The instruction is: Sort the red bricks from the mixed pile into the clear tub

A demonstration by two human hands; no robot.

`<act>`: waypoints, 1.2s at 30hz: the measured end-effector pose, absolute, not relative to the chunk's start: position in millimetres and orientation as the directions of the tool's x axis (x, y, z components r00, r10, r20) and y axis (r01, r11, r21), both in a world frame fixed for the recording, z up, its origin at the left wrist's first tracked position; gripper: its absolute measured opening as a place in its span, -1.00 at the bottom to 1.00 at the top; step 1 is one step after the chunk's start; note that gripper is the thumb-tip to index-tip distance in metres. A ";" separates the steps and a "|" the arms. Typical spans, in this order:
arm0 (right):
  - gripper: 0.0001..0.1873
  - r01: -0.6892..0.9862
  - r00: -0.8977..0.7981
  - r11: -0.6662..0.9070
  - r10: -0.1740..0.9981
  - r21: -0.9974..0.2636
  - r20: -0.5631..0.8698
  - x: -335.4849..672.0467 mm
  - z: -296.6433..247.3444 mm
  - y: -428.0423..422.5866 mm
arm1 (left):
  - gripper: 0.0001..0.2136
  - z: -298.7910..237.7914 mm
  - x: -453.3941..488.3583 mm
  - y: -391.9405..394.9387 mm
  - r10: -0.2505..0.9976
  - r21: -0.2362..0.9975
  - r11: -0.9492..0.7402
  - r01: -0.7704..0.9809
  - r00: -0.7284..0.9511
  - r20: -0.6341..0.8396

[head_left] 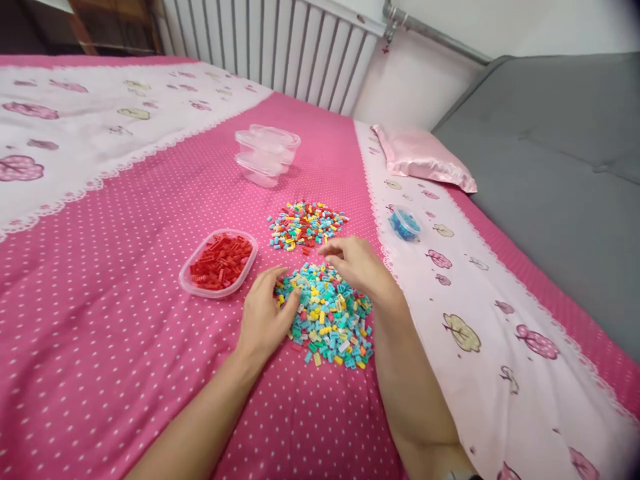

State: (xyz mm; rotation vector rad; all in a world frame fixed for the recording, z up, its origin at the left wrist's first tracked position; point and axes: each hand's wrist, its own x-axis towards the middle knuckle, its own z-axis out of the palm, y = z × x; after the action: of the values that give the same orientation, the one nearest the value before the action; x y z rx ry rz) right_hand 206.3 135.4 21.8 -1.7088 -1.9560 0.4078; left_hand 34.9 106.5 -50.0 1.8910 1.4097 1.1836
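Note:
A large pile of small plastic building bricks [325, 317], mostly turquoise, green and yellow, lies on the pink dotted bedspread. At its left edge rests my left hand [267, 310], open, the thumb spread from the fingers and touching the bricks. Above the pile's upper right side is my right hand [355, 263], its fingers bent toward the thumb in a pinch; whatever is between them is hidden. Just beyond the fingertips lies a smaller mixed pile of bricks [303, 223] in red, yellow and blue. A clear tub [185, 283] full of red bricks [223, 260] stands to the left.
Several clear plastic containers [267, 150] are stacked farther back. A small round container of blue pieces [405, 225] sits on the right on the white printed band. A pink pillow [425, 157] lies by the grey headboard [545, 153]. A white radiator [280, 50] lines the far side.

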 end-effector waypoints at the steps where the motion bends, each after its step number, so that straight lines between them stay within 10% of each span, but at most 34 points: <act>1: -0.77 0.845 -0.106 0.169 0.983 -0.507 0.150 208.8 17.7 136.4 | -0.68 -50.2 34.6 106.2 0.938 0.804 -0.328 0.496 0.073 0.338; 8: -0.83 0.897 -0.217 0.160 0.972 -0.411 -0.095 213.5 8.6 142.3 | -0.68 -53.3 30.0 102.2 0.949 0.849 -0.294 0.438 0.029 0.313; 27: -0.86 0.945 -0.189 0.160 0.979 -0.285 -0.075 211.1 11.4 141.1 | -0.66 -61.8 26.2 98.1 0.996 0.997 -0.074 0.021 -0.057 0.075; 36: -0.87 0.748 -0.151 0.142 0.988 -0.648 0.042 209.1 15.6 142.4 | -0.69 -56.0 23.0 99.6 0.996 0.980 -0.019 -0.200 -0.090 0.001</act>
State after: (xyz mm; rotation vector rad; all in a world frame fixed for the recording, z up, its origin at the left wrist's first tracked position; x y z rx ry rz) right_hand 209.1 142.4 15.6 -1.6572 -1.9608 0.6820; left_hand 23.0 99.6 -56.0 1.0216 1.1170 1.3703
